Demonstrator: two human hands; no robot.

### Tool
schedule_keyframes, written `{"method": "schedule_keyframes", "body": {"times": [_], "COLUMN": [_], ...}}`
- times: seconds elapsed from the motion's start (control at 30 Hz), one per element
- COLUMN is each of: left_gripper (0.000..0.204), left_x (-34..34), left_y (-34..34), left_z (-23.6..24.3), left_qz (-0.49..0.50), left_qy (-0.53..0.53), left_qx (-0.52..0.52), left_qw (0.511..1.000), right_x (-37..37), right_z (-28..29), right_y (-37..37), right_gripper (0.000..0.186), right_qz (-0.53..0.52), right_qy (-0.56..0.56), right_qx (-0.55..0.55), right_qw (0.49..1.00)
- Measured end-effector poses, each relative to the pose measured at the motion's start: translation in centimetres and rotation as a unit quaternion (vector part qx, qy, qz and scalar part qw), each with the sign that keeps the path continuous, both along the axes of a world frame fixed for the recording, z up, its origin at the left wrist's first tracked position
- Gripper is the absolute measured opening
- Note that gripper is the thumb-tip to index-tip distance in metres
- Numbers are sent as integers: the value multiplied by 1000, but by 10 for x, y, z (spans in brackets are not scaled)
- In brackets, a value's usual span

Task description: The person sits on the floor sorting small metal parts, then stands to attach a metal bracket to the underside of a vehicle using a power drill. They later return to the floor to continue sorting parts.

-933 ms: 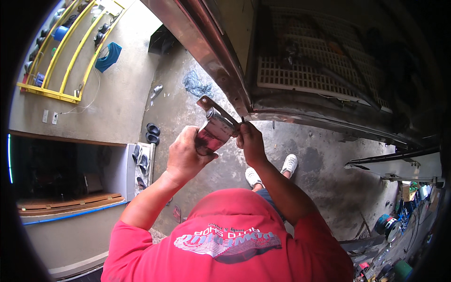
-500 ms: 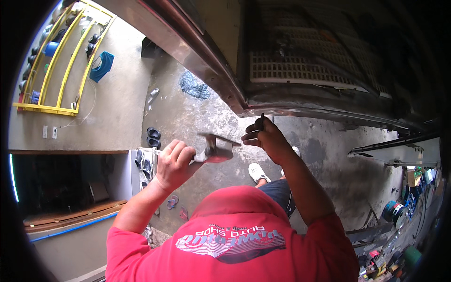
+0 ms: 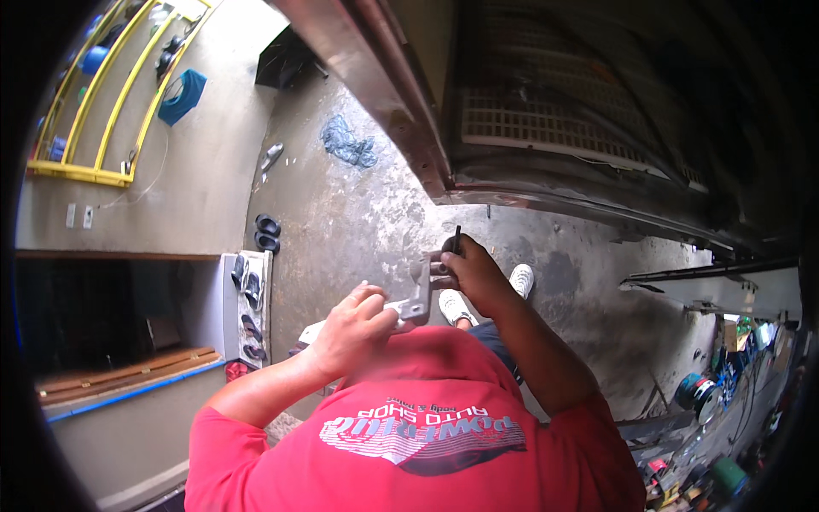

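Note:
In front of my chest, my left hand (image 3: 354, 324) is closed on one end of a grey metal bracket (image 3: 418, 305). The bracket has an upright plate with a hole near one corner and short lugs toward the right. My right hand (image 3: 473, 271) is at its far right side, the fingers close against the lugs. Pinched in that hand, a thin dark rod (image 3: 457, 235) sticks up past the fingers; its lower end is hidden. Whether the rod touches the bracket I cannot tell.
A large metal frame with a dark opening (image 3: 448, 183) hangs overhead at upper right; a white plastic grate (image 3: 546, 141) lies within. Blue plastic sheeting (image 3: 345, 143) and black sandals (image 3: 267, 232) lie on the floor. A yellow rack (image 3: 102, 171) stands left. Clutter fills the lower right.
My left hand has brought the bracket right and slightly down, turning it. My right hand has come down from the frame's edge to the bracket, still with the dark rod. The view has shifted slightly.

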State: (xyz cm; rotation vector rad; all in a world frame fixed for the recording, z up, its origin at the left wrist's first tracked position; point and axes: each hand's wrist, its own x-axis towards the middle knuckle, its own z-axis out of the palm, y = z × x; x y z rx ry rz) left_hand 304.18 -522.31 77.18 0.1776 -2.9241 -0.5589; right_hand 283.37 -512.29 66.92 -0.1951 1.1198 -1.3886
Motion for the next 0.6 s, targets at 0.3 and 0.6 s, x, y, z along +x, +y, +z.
{"method": "schedule_keyframes", "body": {"times": [0.3, 0.6], "left_gripper": [28, 86], "left_x": [20, 18], "left_y": [5, -7], "left_z": [11, 18], "left_qz": [-30, 89], "left_qy": [-228, -275], "left_qx": [153, 287], "left_qw": [961, 913], "right_x": [2, 12], "right_z": [3, 15], "right_y": [-6, -17], "right_gripper": [21, 14], "right_qz": [48, 108], "right_qy": [35, 132], "right_qx": [-47, -104], "right_qw": [997, 980]}}
